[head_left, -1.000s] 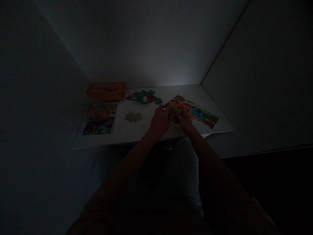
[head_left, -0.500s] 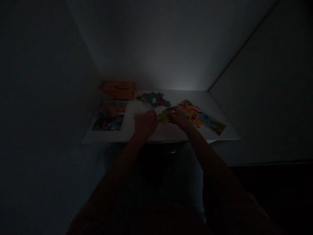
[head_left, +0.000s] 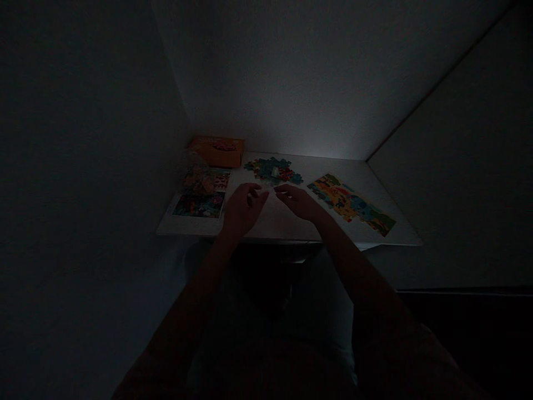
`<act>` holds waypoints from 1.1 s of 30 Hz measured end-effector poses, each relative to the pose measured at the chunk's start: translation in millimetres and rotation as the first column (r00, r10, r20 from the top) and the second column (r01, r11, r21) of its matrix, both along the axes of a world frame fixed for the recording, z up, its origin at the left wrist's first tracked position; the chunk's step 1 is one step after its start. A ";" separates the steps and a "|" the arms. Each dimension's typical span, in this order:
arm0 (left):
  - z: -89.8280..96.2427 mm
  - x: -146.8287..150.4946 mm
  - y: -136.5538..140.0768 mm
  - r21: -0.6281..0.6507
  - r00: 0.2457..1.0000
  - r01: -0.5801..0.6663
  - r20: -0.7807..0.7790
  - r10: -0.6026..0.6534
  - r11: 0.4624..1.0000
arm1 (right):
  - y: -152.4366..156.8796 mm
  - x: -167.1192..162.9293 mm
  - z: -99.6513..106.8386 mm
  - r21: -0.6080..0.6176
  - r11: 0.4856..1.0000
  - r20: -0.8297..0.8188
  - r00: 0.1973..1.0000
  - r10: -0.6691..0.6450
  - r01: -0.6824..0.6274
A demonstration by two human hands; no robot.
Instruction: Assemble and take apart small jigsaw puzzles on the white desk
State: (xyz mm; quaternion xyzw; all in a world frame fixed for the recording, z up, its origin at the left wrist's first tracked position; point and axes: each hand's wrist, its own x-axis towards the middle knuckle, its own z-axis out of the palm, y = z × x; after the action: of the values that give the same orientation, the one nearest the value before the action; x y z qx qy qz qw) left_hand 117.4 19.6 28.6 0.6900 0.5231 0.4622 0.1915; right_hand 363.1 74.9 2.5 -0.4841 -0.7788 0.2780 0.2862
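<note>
My left hand (head_left: pixel 244 208) hovers over the front middle of the white table, its thumb and fingers curved and apart. Opposite it, my right hand (head_left: pixel 297 201) points leftward with its fingers stretched out. Only a small gap separates the two sets of fingertips. A faint, pale, see-through patch (head_left: pixel 267 183) shows just beyond them; the dim light hides what it is. I make out nothing held in either hand. Behind the hands lies a cluster of teal and red jigsaw pieces (head_left: pixel 272 168). To the right is a partly joined, colourful jigsaw puzzle (head_left: pixel 352 203).
An orange box (head_left: pixel 219 151) stands at the back left against the wall. In front of it are a clear bag of pieces (head_left: pixel 197 176) and a printed picture sheet (head_left: pixel 199 205). Walls (head_left: pixel 291 100) enclose the white table (head_left: pixel 283 226) at the back and sides.
The yellow-green jigsaw part between my hands is no longer seen there. My left fingers have spread, and the right fingers have straightened and moved closer to them. The view has shifted slightly.
</note>
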 end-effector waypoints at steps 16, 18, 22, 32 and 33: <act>-75.0 125.1 -96.3 0.249 0.878 0.393 -0.387 -0.281 0.885 | -133.8 286.0 -68.5 0.349 0.716 0.472 0.547 -0.691 0.604; -70.3 168.0 -86.3 0.118 0.824 0.423 -0.463 -0.327 0.899 | -138.8 272.1 -73.2 0.382 0.684 0.486 0.494 -0.721 0.622; -71.2 238.6 -47.8 0.000 0.749 0.397 -0.578 -0.324 0.918 | -150.5 242.3 -82.0 0.458 0.644 0.465 0.452 -0.761 0.613; -68.3 250.3 6.4 -0.089 0.625 0.484 -0.662 -0.415 0.871 | -174.6 239.9 -82.4 0.440 0.813 0.476 0.668 -0.572 0.382; -68.8 247.1 3.9 -0.086 0.605 0.523 -0.663 -0.440 0.848 | -172.9 241.1 -83.2 0.429 0.834 0.477 0.696 -0.536 0.348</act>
State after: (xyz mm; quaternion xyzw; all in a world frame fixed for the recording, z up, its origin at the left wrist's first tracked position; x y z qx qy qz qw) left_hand 364.5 23.5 -40.1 0.9323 0.3223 0.1482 0.0705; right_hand 604.3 -98.0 -80.7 -0.6693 -0.7193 -0.0849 0.1655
